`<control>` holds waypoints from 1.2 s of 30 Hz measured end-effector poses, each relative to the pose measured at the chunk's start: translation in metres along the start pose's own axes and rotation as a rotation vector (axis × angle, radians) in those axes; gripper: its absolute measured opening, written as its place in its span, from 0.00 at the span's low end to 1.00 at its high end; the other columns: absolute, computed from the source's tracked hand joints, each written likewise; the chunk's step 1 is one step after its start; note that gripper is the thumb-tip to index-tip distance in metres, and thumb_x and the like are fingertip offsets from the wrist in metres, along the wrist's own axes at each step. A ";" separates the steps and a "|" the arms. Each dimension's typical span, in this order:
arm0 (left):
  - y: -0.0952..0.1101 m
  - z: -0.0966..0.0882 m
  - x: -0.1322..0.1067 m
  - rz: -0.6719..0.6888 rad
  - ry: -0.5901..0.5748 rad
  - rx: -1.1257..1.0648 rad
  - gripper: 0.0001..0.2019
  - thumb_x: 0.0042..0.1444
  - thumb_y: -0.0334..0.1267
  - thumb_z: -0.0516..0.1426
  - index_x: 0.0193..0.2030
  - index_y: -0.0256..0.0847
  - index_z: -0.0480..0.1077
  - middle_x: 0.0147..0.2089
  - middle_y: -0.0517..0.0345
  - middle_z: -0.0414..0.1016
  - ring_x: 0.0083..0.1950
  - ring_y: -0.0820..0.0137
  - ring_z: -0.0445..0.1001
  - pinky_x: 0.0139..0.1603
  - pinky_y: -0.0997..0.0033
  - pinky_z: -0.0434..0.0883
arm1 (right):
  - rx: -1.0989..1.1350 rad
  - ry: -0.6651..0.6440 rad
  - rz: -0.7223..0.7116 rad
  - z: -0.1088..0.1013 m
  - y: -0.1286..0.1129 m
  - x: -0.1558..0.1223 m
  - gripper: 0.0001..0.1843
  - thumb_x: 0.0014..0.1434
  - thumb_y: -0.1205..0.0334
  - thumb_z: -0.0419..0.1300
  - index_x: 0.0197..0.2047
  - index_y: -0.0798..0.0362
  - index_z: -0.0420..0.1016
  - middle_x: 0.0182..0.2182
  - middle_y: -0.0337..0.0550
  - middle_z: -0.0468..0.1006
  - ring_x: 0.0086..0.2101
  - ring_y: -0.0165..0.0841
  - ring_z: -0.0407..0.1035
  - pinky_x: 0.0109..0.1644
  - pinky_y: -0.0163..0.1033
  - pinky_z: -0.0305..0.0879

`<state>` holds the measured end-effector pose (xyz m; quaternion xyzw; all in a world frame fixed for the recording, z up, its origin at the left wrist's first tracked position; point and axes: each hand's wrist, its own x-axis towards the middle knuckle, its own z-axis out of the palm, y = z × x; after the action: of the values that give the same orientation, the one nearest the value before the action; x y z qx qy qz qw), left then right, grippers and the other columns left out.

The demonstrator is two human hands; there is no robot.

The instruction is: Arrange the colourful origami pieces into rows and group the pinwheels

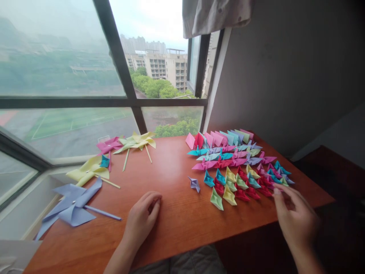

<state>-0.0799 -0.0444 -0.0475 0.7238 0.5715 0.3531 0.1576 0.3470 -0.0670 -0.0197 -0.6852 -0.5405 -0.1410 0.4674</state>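
My left hand (142, 217) rests on the wooden table (171, 228), fingers loosely curled, nothing in it. My right hand (296, 217) hovers at the table's right edge, fingertips pinched together beside a pink folded paper piece (277, 186); motion blur hides whether it grips that piece. Rows of several small coloured origami pieces (236, 167) cover the right half of the table. A lone purple origami piece (194, 183) lies apart, left of the rows.
Paper pinwheels lie on the left: a blue one (71, 207), a yellow one (88, 171), a pink one (108, 145), a pale yellow one (137, 141). A large window (85, 76) stands behind; a grey wall (285, 76) is at right.
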 end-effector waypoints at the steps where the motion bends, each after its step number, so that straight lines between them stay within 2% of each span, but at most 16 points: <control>1: 0.001 0.000 0.000 -0.012 -0.001 -0.010 0.09 0.61 0.37 0.53 0.39 0.43 0.74 0.40 0.56 0.79 0.39 0.67 0.77 0.40 0.72 0.72 | 0.077 -0.033 -0.030 0.006 -0.023 -0.006 0.15 0.64 0.53 0.57 0.43 0.53 0.80 0.42 0.48 0.81 0.42 0.40 0.75 0.48 0.44 0.69; 4: 0.003 0.000 -0.001 -0.042 -0.011 -0.047 0.09 0.62 0.37 0.52 0.39 0.42 0.74 0.39 0.55 0.78 0.37 0.68 0.76 0.37 0.72 0.72 | 0.379 -0.228 -0.123 0.027 -0.093 -0.031 0.08 0.64 0.61 0.58 0.42 0.50 0.79 0.40 0.45 0.81 0.42 0.37 0.75 0.47 0.39 0.71; 7: -0.002 -0.007 0.004 -0.050 -0.032 -0.072 0.11 0.62 0.39 0.52 0.41 0.41 0.75 0.40 0.55 0.79 0.35 0.69 0.76 0.35 0.73 0.72 | 0.643 -0.415 -0.158 0.053 -0.149 -0.060 0.10 0.64 0.67 0.55 0.44 0.50 0.76 0.39 0.44 0.80 0.38 0.32 0.75 0.39 0.34 0.72; 9: -0.013 -0.020 0.013 -0.059 -0.032 -0.029 0.12 0.62 0.40 0.52 0.43 0.42 0.75 0.40 0.55 0.79 0.33 0.69 0.76 0.34 0.73 0.72 | 0.752 -0.563 -0.190 0.071 -0.174 -0.077 0.12 0.63 0.70 0.54 0.46 0.50 0.76 0.39 0.44 0.79 0.35 0.31 0.74 0.37 0.33 0.71; 11: -0.027 -0.042 0.026 -0.100 0.002 0.081 0.13 0.61 0.43 0.53 0.44 0.42 0.76 0.39 0.56 0.80 0.32 0.69 0.75 0.33 0.72 0.71 | 0.802 -0.672 -0.197 0.085 -0.187 -0.092 0.14 0.62 0.72 0.53 0.46 0.51 0.75 0.38 0.43 0.79 0.35 0.30 0.74 0.36 0.32 0.70; 14: -0.054 -0.083 0.053 -0.208 0.080 0.302 0.14 0.60 0.44 0.53 0.46 0.41 0.76 0.39 0.57 0.80 0.34 0.69 0.76 0.37 0.73 0.70 | 0.783 -0.762 -0.202 0.098 -0.191 -0.105 0.15 0.60 0.74 0.54 0.45 0.51 0.76 0.37 0.43 0.79 0.36 0.31 0.74 0.38 0.32 0.70; 16: -0.070 -0.112 0.070 -0.327 0.135 0.563 0.15 0.61 0.43 0.52 0.49 0.42 0.75 0.40 0.59 0.80 0.37 0.68 0.75 0.38 0.73 0.67 | 0.763 -0.802 -0.208 0.101 -0.188 -0.109 0.15 0.59 0.74 0.55 0.45 0.50 0.76 0.37 0.42 0.79 0.36 0.32 0.74 0.39 0.32 0.69; 18: -0.084 -0.136 0.084 -0.388 0.155 0.656 0.18 0.62 0.45 0.51 0.51 0.40 0.75 0.42 0.55 0.80 0.39 0.65 0.74 0.37 0.72 0.64 | 0.758 -0.819 -0.201 0.101 -0.186 -0.110 0.14 0.60 0.74 0.55 0.44 0.50 0.76 0.37 0.42 0.79 0.36 0.32 0.74 0.40 0.32 0.69; 21: -0.102 -0.161 0.095 -0.486 0.123 0.733 0.19 0.61 0.45 0.52 0.50 0.36 0.76 0.41 0.51 0.80 0.36 0.65 0.71 0.32 0.74 0.57 | 0.754 -0.817 -0.178 0.101 -0.184 -0.110 0.13 0.60 0.74 0.55 0.43 0.50 0.76 0.36 0.41 0.79 0.36 0.32 0.74 0.41 0.33 0.69; 24: -0.115 -0.170 0.100 -0.528 0.054 0.757 0.20 0.61 0.46 0.52 0.50 0.36 0.76 0.42 0.49 0.80 0.35 0.64 0.70 0.30 0.74 0.53 | 0.745 -0.819 -0.174 0.101 -0.185 -0.111 0.13 0.61 0.73 0.55 0.42 0.50 0.77 0.35 0.41 0.79 0.36 0.32 0.74 0.41 0.33 0.69; 29: -0.127 -0.168 0.105 -0.510 -0.073 0.725 0.18 0.59 0.45 0.54 0.49 0.38 0.77 0.45 0.51 0.81 0.37 0.64 0.72 0.30 0.75 0.54 | 0.729 -0.829 -0.184 0.102 -0.185 -0.111 0.12 0.61 0.73 0.55 0.42 0.50 0.77 0.35 0.41 0.79 0.36 0.32 0.74 0.42 0.34 0.68; 36: -0.128 -0.158 0.108 -0.469 -0.073 0.705 0.17 0.59 0.45 0.54 0.47 0.39 0.77 0.41 0.53 0.81 0.36 0.66 0.72 0.30 0.77 0.55 | 0.716 -0.812 -0.200 0.102 -0.185 -0.111 0.12 0.61 0.73 0.54 0.41 0.50 0.77 0.34 0.41 0.79 0.34 0.32 0.73 0.39 0.33 0.68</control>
<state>-0.2704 0.0670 0.0180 0.5959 0.8004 0.0647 -0.0033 0.1121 -0.0576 -0.0597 -0.4278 -0.7542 0.2838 0.4094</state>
